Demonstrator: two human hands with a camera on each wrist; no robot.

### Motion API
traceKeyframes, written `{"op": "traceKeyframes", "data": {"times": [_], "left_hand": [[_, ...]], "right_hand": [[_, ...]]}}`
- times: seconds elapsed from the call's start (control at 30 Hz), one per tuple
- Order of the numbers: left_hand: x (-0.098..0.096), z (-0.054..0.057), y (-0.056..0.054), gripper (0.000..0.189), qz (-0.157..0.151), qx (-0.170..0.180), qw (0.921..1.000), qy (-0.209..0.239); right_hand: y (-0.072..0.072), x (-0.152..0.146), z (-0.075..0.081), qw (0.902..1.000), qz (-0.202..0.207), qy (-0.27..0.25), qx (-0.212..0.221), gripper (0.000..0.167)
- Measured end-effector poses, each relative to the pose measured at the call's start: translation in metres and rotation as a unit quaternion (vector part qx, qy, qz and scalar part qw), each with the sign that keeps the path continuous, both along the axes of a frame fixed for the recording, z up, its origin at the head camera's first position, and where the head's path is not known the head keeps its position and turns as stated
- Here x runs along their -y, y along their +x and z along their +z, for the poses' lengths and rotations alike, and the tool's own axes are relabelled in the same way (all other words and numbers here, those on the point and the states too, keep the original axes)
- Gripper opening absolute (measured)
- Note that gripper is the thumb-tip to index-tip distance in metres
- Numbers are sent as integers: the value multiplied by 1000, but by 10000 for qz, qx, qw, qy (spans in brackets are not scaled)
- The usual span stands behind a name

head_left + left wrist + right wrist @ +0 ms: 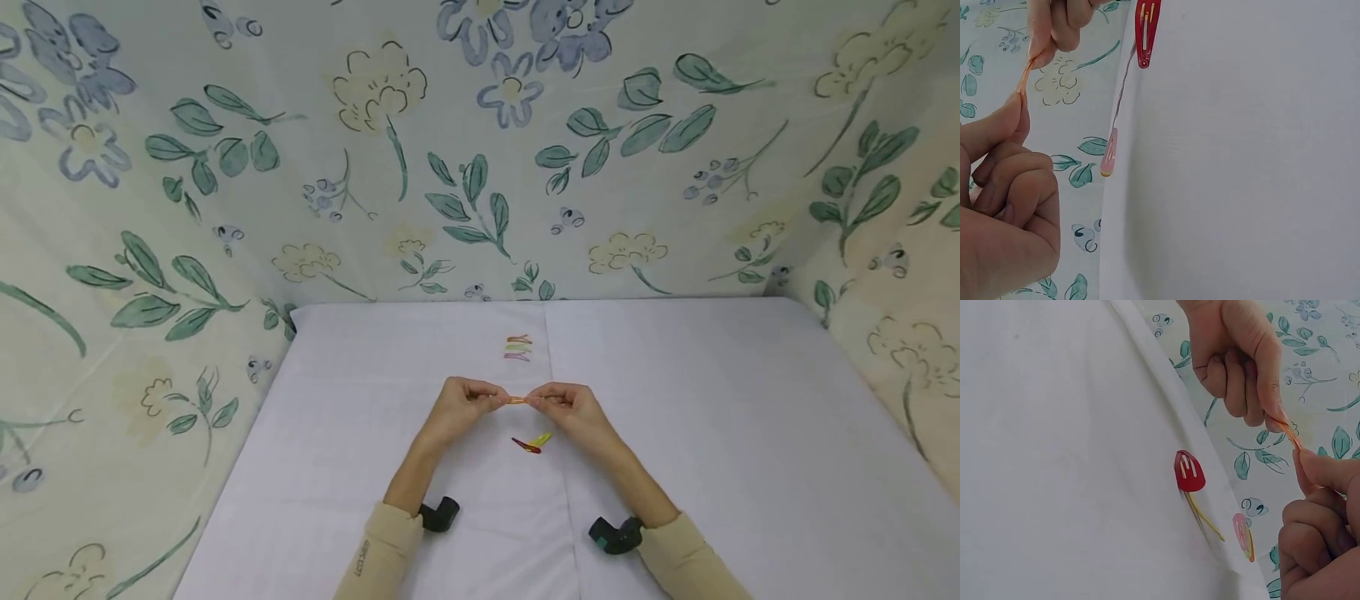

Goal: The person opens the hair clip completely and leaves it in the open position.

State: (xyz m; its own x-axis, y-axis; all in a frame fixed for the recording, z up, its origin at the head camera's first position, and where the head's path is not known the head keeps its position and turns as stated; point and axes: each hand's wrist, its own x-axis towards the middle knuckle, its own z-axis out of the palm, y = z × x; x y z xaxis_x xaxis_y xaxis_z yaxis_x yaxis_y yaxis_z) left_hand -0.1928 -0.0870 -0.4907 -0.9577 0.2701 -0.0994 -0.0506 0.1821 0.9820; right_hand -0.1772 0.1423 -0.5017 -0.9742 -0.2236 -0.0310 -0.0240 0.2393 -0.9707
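Note:
Both hands meet over the white table, each pinching one end of a small orange snap hair clip (517, 400). My left hand (459, 410) holds its left end and my right hand (576, 414) its right end, thumbs against the index fingers. The clip looks thin, seen nearly edge-on in the left wrist view. Nearer to me, a red snap clip (527, 447) and a yellow snap clip (541, 439) lie touching or crossed. Beyond the hands, an orange clip (519, 339), a pale green clip (517, 347) and a pink clip (517, 357) lie in a short column.
A white cloth covers the table (360, 350), with a crease running front to back. Floral fabric (465, 108) hangs behind and at the sides. Black wrist devices (617, 536) stick out from the beige sleeves (382, 550).

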Motion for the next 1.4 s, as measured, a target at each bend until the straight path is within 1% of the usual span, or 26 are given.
{"op": "traceKeyframes", "data": {"times": [0.2, 0.27, 0.37, 0.47, 0.53, 0.63, 0.7, 0.73, 0.8, 1.0, 1.2, 1.3, 1.37, 1.4], "left_hand": [[2, 1, -2, 12, 115, 127, 9998, -108], [2, 1, -2, 14, 173, 117, 9997, -109], [2, 1, -1, 16, 230, 88, 9997, -95], [2, 0, 0, 17, 216, 139, 9996, -102], [2, 0, -1, 17, 172, 223, 9995, -133], [3, 0, -2, 18, 69, 281, 9994, -211], [4, 1, -3, 19, -5, 259, 9994, -238], [5, 1, -3, 18, -26, 239, 9994, -241], [5, 2, -3, 18, -70, 199, 9996, -188], [6, 2, -3, 20, -126, 197, 9997, -62], [5, 4, -3, 19, -217, 184, 9996, 53], [5, 4, -3, 17, -260, 99, 9996, 51], [4, 4, -2, 16, -244, -68, 9997, -43], [3, 4, -2, 16, -239, -207, 9994, -107]], "right_hand": [[2, 0, 4, 9993, -56, 365, -91, 21], [2, 1, 4, 9988, -42, 444, -197, 22], [3, 1, 4, 9974, -40, 514, -498, 21], [3, 1, 1, 9937, -44, 499, -998, 19], [3, 1, -1, 9875, -9, 454, -1512, 17], [2, 1, -4, 9715, 53, 331, -2347, 17], [1, 1, -5, 9607, 83, 217, -2766, 20], [0, 1, -5, 9571, 85, 152, -2894, 21], [0, 2, -4, 9537, 37, 80, -3005, 22], [1, 4, -5, 9547, -247, 40, -2966, 19], [1, 7, -6, 9495, -521, 25, -3094, 20], [6, 11, 1, 9474, -619, -51, -3139, 19], [9, 12, 7, 9458, -652, -68, -3181, 17], [11, 13, 9, 9450, -668, -77, -3200, 16]]}}
